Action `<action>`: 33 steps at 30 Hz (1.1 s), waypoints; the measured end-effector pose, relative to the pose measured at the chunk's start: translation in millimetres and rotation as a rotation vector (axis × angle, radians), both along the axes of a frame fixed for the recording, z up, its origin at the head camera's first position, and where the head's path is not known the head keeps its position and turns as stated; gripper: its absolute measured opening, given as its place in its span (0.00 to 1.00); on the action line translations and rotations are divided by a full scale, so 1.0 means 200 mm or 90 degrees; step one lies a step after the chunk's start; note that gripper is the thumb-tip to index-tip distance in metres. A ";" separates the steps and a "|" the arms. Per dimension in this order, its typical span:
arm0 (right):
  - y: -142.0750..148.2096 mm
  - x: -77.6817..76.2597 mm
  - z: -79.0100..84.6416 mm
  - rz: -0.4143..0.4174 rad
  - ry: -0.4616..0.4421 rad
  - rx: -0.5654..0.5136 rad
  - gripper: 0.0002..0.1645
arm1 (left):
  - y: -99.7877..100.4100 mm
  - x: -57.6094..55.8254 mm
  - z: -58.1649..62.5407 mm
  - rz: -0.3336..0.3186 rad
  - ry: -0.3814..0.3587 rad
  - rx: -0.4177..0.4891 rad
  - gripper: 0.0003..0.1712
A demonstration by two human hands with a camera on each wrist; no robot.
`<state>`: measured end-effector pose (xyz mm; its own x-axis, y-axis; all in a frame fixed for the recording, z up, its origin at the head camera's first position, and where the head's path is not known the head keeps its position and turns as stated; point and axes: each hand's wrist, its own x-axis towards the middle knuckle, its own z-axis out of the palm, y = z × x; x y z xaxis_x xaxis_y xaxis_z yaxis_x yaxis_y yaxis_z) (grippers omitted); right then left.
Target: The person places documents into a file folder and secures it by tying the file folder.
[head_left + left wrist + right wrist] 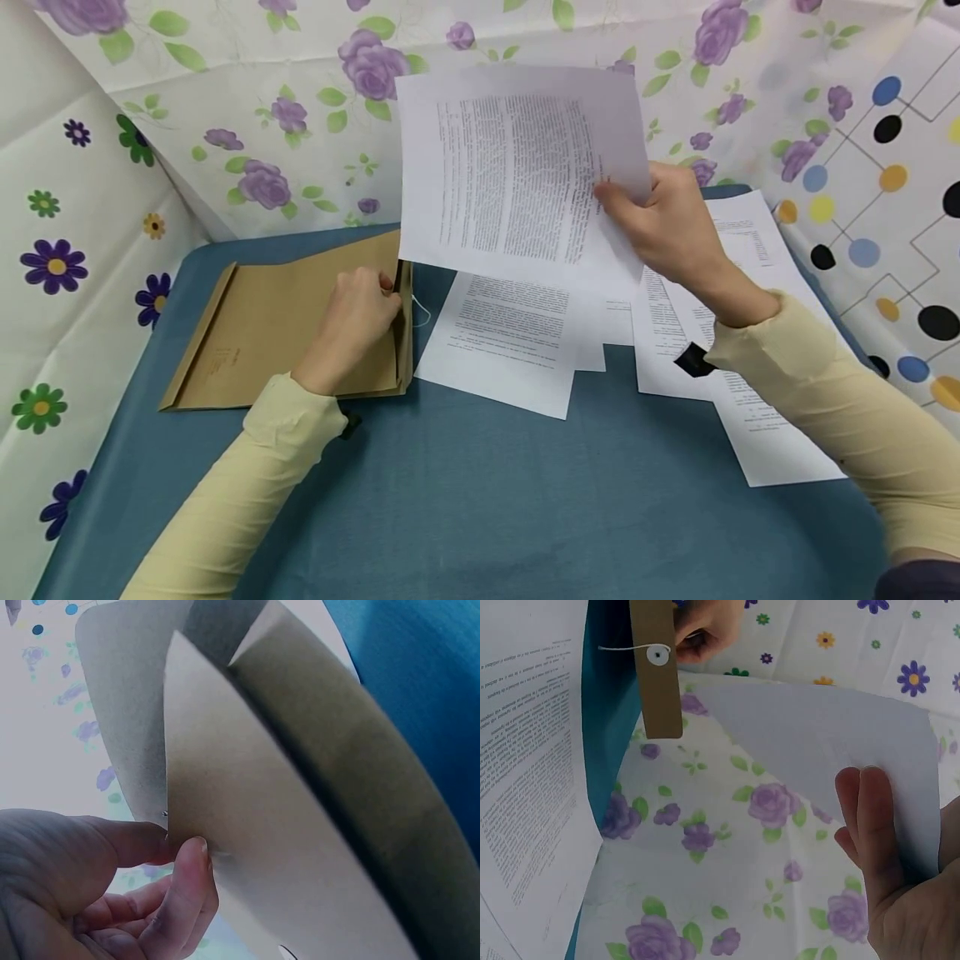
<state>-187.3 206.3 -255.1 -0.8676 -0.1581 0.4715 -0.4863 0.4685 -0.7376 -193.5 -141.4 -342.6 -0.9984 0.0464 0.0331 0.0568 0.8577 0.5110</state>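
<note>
A brown paper envelope (281,321) lies at the left of the table. My left hand (348,325) pinches the edge of its mouth between thumb and finger, and the left wrist view shows that brown edge (217,772) lifted, with a dark gap behind it. Raised above the table, a printed sheet (502,175) is gripped at its right side by my right hand (675,225), thumb on the printed face. From the right wrist view, the fingers (874,810) press on the sheet's back. A white string (619,648) hangs from a round button (658,655) on the envelope's flap.
Printed pages (502,342) overlap mid-table under the raised sheet. More pages (772,425) lie at the right beneath my right forearm. A blue cloth (525,500) covers the table, and flowered sheeting (262,125) rises behind and beside it.
</note>
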 end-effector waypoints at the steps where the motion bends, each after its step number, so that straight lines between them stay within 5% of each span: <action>1: -0.01 0.00 0.00 0.006 0.004 0.007 0.18 | 0.00 0.00 0.00 -0.001 0.000 -0.001 0.09; 16: -0.10 0.13 0.02 0.034 0.076 0.157 0.15 | 0.03 0.01 -0.04 0.000 0.035 -0.005 0.07; 33: -0.08 0.17 0.06 0.063 0.062 0.225 0.15 | 0.02 0.02 -0.05 -0.056 0.042 -0.027 0.26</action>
<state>-153.6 190.9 -243.1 -0.7939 -0.4067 0.4519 -0.6016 0.6333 -0.4869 -189.7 -136.6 -353.1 -0.9860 0.1371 0.0952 0.1659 0.8687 0.4668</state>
